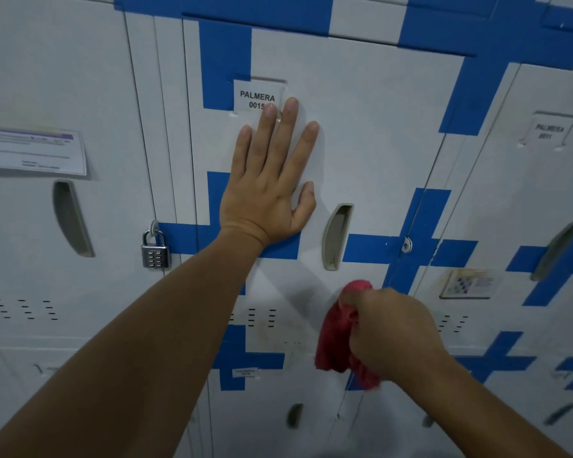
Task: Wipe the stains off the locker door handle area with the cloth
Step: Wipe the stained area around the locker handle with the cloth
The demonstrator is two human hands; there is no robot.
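Observation:
The white locker door [371, 133] with blue tape strips fills the middle of the view. Its recessed grey handle [336, 238] sits right of centre. My left hand [270, 180] lies flat on the door with straight fingers, just left of the handle and below the label reading PALMERA [257, 94]. My right hand [391, 328] grips a bunched red cloth [336, 335] below the handle. The cloth's top edge is a short way under the handle's lower end. Whether the cloth touches the door cannot be told.
A combination padlock [155, 251] hangs on the hasp at the door's left edge. A paper notice [30, 150] is stuck on the left locker. The right neighbour locker has its own handle [558, 251] and a small sticker [470, 283]. More lockers lie below.

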